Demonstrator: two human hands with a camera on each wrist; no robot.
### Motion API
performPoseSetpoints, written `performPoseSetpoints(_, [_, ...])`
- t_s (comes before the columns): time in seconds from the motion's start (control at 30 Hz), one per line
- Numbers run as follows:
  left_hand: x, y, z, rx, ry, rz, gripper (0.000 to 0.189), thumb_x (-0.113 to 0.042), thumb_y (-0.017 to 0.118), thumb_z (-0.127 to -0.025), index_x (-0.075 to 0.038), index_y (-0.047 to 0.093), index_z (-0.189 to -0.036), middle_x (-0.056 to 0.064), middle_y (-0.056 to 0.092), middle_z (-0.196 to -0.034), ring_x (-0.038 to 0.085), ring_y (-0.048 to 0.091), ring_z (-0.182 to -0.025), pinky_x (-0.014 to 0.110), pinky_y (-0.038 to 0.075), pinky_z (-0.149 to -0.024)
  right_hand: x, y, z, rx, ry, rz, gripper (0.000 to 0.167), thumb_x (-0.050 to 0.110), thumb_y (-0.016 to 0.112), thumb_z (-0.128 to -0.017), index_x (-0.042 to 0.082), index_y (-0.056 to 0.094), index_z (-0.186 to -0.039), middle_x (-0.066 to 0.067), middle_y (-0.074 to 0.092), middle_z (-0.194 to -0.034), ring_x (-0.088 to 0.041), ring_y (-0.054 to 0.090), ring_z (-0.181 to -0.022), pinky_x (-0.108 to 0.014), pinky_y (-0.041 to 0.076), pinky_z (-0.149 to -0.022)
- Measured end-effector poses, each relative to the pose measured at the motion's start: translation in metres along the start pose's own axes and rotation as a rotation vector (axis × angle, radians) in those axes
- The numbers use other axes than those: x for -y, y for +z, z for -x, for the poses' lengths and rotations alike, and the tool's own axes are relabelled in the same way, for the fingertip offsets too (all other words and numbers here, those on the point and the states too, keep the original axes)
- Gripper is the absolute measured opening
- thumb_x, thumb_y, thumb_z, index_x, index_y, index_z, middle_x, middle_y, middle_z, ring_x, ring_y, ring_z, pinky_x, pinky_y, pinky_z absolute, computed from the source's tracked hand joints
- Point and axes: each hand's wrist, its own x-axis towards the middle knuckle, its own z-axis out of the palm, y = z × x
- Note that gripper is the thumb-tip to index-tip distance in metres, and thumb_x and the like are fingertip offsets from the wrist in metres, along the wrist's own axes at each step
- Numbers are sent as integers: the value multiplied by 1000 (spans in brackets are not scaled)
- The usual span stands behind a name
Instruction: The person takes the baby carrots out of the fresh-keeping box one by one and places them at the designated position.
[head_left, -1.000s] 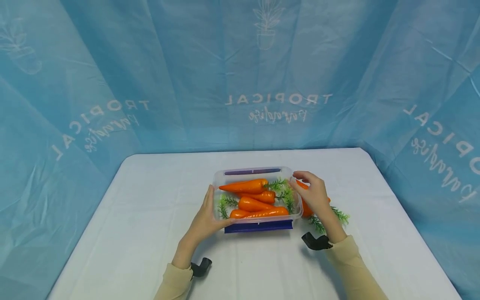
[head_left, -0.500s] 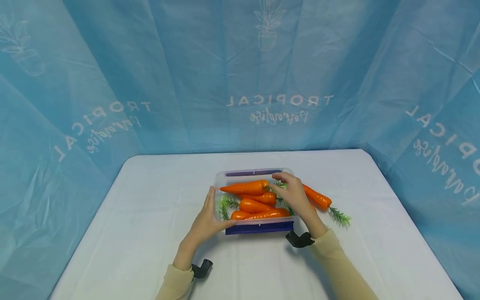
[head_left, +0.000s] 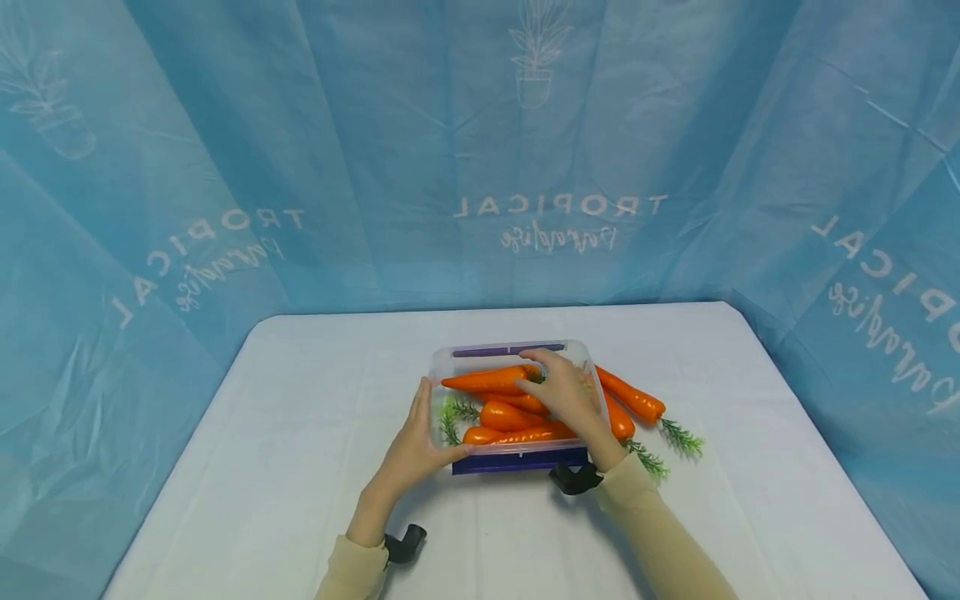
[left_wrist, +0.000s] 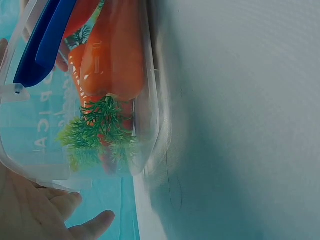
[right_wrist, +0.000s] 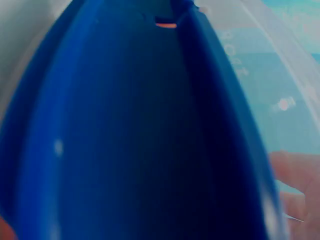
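Observation:
A clear plastic food container with blue clip flaps holds several orange carrots with green tops. My left hand grips its left end, thumb at the front rim and fingers along the side. Through the wall in the left wrist view, carrots and leafy greens show. My right hand reaches over the container, finger and thumb apart around the leafy end of the top carrot; no grip is visible. A blue flap fills most of the right wrist view, with that hand blurred behind the wall.
Two more carrots lie on the white table just right of the container, one farther back and one nearer. A blue printed curtain hangs round the back and sides.
My right hand has moved left from the container's right edge to above the carrots inside, uncovering the carrots on the table. The left hand and the container stay about where they were.

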Motion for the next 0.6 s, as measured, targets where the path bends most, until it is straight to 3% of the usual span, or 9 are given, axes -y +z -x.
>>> performPoseSetpoints(0.03, [0, 0, 0, -1, 0, 1, 125, -60, 76, -68, -19, -6, -154, 3, -2, -163, 32, 15, -148, 55, 24, -116, -1, 2, -1, 6, -12, -15, 47, 22, 73, -84, 10, 60, -127, -13, 59, -132, -31, 64, -104, -46, 51, -95])
performPoseSetpoints(0.17, [-1, -1, 1, 4, -5, -6, 125, -60, 76, -69, -19, -6, -154, 3, -3, -163, 32, 14, -148, 54, 23, -116, -3, 6, -1, 26, -16, -15, 48, 20, 74, -83, 7, 60, -127, -14, 60, -131, -31, 57, -120, -46, 48, -100])
performPoseSetpoints(0.43, [-3, -1, 1, 3, 9, -17, 125, -58, 75, -71, -16, -7, -154, 6, -4, -162, 34, 13, -148, 55, 22, -116, -7, 8, 1, 48, -25, -35, 50, 18, 75, -81, 3, 60, -126, -15, 61, -129, -31, 58, -117, -45, 47, -101])
performPoseSetpoints(0.6, [-3, -2, 1, 5, 6, -10, 124, -55, 76, -72, -14, -7, -154, 8, -4, -162, 35, 13, -148, 56, 22, -116, -8, 9, -1, 75, -34, 18, 51, 21, 75, -82, 5, 59, -128, -14, 60, -130, -29, 58, -117, -44, 48, -101])
